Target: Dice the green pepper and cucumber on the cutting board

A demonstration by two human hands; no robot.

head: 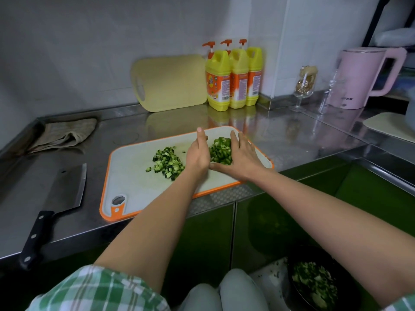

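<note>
Cupping the diced pepper (pixel 221 151) between my hands, fingers straight, nothing gripped: left hand (pixel 197 154) against the pile's left side, right hand (pixel 243 157) against its right. Pile sits at the board's (pixel 134 178) far right end. Just left of my left hand, diced cucumber (pixel 167 162) heaped. Left of the board, cleaver (pixel 65 187) flat on the counter (pixel 292 135).

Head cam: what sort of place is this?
Probably a home kitchen: a steel counter with a board, a cleaver beside it, and soap bottles and a kettle at the back.
</note>
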